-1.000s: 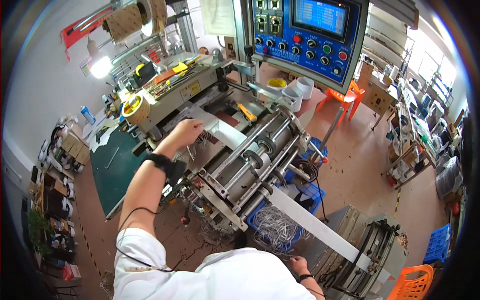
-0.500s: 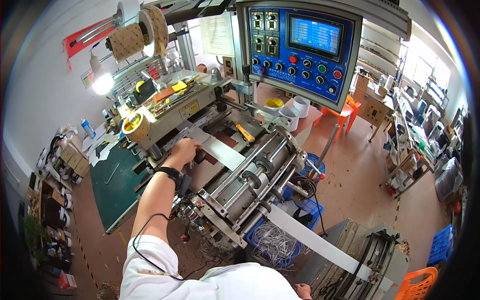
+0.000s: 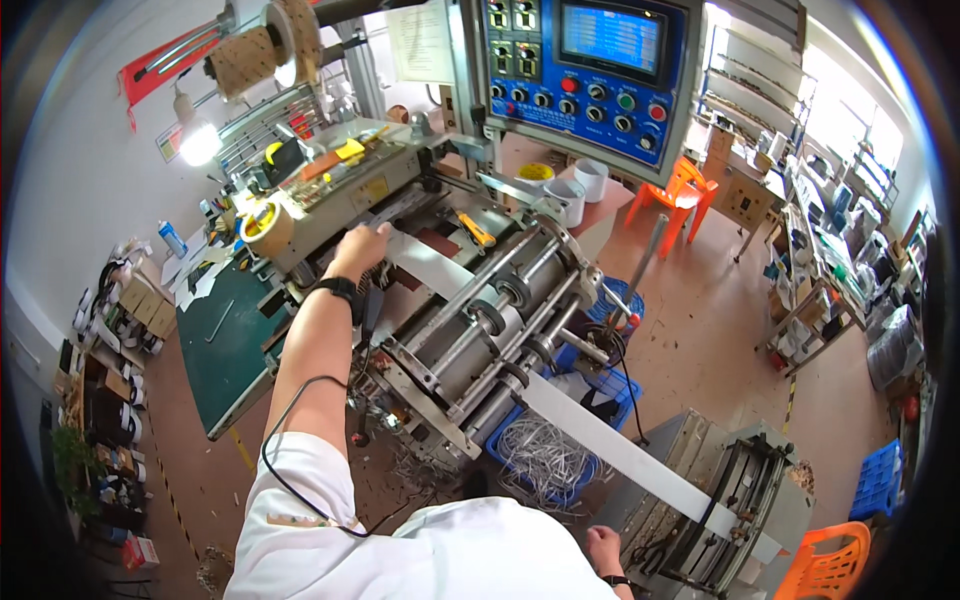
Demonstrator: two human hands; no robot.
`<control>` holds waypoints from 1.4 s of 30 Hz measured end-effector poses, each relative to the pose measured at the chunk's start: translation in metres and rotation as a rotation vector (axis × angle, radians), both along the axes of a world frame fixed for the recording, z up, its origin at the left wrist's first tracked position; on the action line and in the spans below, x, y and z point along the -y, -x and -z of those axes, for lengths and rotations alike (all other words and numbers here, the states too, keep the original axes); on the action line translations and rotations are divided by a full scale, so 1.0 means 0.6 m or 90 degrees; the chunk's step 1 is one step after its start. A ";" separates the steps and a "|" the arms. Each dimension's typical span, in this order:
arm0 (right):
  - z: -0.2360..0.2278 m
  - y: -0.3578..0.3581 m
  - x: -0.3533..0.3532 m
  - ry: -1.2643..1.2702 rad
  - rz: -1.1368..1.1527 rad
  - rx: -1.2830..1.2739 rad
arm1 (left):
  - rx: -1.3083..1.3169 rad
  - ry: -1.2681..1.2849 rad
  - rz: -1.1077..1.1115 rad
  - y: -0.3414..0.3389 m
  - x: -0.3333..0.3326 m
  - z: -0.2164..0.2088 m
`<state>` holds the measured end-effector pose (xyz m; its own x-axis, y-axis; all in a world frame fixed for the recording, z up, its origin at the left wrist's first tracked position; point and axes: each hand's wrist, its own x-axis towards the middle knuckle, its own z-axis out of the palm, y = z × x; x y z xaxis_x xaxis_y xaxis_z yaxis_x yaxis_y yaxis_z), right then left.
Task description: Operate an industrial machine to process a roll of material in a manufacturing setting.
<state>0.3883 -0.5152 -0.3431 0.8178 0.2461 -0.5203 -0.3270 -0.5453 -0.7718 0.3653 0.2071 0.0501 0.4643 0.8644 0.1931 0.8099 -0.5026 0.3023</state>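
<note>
My left hand reaches over the machine bed, at the near-left edge of a white strip. Its fingers are curled, and whatever they may pinch is hidden. A black band circles that wrist. The strip runs under a roller unit of metal bars and dark wheels. On the far side of the strip lies a yellow utility knife. Low in the view, my right hand hangs beside my body with its fingers curled in, and nothing shows in it. Near it, a white band stretches from the rollers to a lower grey unit.
A blue control panel with screen and knobs hangs overhead. Blue crates with tangled strip waste stand below the rollers. A tape roll sits on the left bench. A black cable runs along my left arm. Orange chairs stand right.
The view has shifted, so the panel sits higher and further left. My left hand has moved slightly back along the strip. More of my right hand now shows at the bottom.
</note>
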 end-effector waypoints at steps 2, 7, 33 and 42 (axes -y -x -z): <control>-0.017 0.003 0.016 -0.013 -0.043 0.165 | 0.012 -0.024 0.010 -0.026 0.018 0.007; -0.200 -0.019 0.043 -0.060 0.032 0.242 | -0.118 0.018 -0.076 -0.038 0.071 -0.023; -0.250 -0.055 0.266 0.384 -0.041 0.609 | -0.014 -0.054 0.122 -0.093 -0.063 0.071; -0.236 -0.054 0.276 0.450 -0.062 0.595 | -0.025 -0.076 0.165 -0.111 -0.077 0.088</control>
<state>0.4206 -0.6810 -0.2017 0.9478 0.2256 0.2254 0.2725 -0.9400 -0.2051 0.4317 0.2536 -0.0025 0.6754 0.6883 0.2645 0.6600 -0.7243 0.1994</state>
